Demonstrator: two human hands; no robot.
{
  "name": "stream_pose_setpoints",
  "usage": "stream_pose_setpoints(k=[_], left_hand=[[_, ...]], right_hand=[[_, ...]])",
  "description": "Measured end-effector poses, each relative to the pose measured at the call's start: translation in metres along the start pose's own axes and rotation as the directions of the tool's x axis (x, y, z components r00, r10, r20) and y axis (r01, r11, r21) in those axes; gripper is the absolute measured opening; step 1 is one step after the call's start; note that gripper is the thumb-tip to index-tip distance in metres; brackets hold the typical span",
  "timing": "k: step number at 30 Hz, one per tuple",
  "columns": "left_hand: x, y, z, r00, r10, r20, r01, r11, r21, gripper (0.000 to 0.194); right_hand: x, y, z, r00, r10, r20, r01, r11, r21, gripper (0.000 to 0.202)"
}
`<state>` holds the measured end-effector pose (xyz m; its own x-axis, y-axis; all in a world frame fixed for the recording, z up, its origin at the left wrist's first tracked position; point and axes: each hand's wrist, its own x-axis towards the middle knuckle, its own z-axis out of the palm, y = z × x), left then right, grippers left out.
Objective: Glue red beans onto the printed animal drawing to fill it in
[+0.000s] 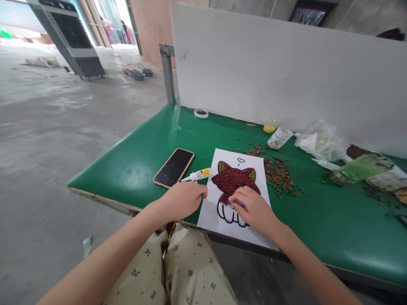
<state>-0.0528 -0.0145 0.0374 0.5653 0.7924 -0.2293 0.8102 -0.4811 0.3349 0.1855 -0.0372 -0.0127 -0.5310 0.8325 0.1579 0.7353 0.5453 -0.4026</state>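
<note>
A sheet of white paper (210,216) lies at the table's front edge, with a cat drawing (235,180) outlined in black. Dark red bits cover the head and part of the body; the ears have greenish fill, and the lower legs are white. My right hand (252,207) rests over the cat's body, fingertips pinched together; anything between them is too small to make out. My left hand (186,201) is curled closed by the paper's left edge. Just beyond its knuckles is a glue tube (202,173) with a yellow label and white nozzle. Whether the hand grips anything is hidden.
A phone (174,167) lies left of the paper on the green table (127,156). Loose red and green bits (280,176) are scattered to the right, near a clear jar (280,138), a plastic bag (321,140) and a green container (362,169). A white panel (270,67) stands behind.
</note>
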Motion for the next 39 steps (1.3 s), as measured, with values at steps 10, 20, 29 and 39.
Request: stream_pose_setpoints(k=[10,20,29,39], left_hand=[[0.0000,0.0009,-0.0001,1.000,0.023,-0.003,-0.023,1.000,0.015,0.034],[0.0003,0.0013,-0.0009,0.999,0.033,0.003,-0.033,0.999,0.018,0.034],[-0.0006,0.0015,-0.0016,0.999,0.034,0.001,-0.034,0.999,0.025,0.035],[0.0019,-0.0029,0.0027,0.999,0.048,-0.009,-0.048,0.999,0.014,0.033]], right_hand=[[-0.0006,-0.0020,0.0010,1.000,-0.019,-0.018,0.019,1.000,-0.005,0.015],[-0.0010,-0.0030,0.0005,1.000,-0.017,-0.019,0.017,1.000,-0.007,0.016],[-0.0021,-0.0016,0.0023,0.999,-0.026,-0.041,0.026,1.000,-0.011,0.016],[0.0007,-0.0023,0.0038,1.000,-0.006,-0.017,0.006,0.999,0.034,0.008]])
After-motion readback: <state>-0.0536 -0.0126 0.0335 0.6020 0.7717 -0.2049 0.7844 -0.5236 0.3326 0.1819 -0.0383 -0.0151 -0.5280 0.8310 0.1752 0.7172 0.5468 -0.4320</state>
